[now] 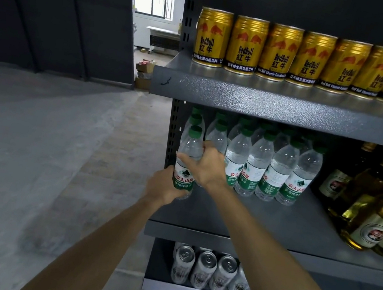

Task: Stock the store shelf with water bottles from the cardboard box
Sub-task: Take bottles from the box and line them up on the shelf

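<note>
Head view: both hands are gripping one water bottle (pixel 187 159) at the middle shelf's (pixel 270 243) front left corner. The left hand (pixel 164 188) is wrapping its base, the right hand (pixel 205 164) is curling around its upper body, beside the stocked bottles (pixel 265 168).

Both bare forearms reaching up and forward from the lower edge of view, converging on one water bottle (pixel 187 159). Left hand (pixel 165 186) wrapped around the bottle's lower label, fingers curled behind it, wrist straight. Right hand (pixel 203 163) laid over the bottle's shoulder from the right side, thumb stretched across its front, fingers (pixel 207 145) bent around its far side. Right wrist just above and right of the left hand.
</note>
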The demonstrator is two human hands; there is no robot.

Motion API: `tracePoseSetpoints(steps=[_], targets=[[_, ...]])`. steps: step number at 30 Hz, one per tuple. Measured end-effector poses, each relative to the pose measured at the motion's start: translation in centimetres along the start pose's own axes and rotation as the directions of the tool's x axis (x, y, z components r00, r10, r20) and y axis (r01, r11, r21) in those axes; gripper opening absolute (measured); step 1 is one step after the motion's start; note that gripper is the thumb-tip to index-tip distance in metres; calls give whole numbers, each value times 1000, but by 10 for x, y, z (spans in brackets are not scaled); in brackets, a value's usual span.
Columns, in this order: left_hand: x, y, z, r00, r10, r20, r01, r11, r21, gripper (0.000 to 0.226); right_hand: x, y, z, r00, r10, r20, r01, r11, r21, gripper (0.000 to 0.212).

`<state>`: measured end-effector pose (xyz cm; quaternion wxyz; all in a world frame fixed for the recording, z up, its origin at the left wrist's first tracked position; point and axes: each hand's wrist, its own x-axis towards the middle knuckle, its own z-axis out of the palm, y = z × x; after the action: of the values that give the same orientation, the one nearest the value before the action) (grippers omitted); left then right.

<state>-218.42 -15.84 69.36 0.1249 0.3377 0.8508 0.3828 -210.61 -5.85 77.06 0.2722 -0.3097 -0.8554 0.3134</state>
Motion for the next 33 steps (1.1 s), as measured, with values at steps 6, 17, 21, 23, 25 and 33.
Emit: tracePoseSetpoints(steps=[6,17,21,23,25,33], targets=[[-21,3,3,999,-41,-28,40,999,-10,69,-25,-8,-3,1000,27,-8,-27,1000,-8,75],[-68,7,22,966,99,-238,-92,995,41,77,-68,12,-22,991,133,10,-132,990,-49,68],[-94,11,37,983,129,-130,-126,991,34,67,-96,26,-40,983,183,-4,-183,983,-31,66],[-104,20,40,982,180,-60,-177,983,56,65,-110,35,-53,982,186,-9,-187,982,-42,64],[-115,33,44,976,218,-17,-215,972,91,65,-124,43,-71,984,178,-15,-179,982,-61,60],[-185,124,100,932,359,36,-359,913,194,34,-197,98,-179,991,124,-57,-128,989,-75,51]])
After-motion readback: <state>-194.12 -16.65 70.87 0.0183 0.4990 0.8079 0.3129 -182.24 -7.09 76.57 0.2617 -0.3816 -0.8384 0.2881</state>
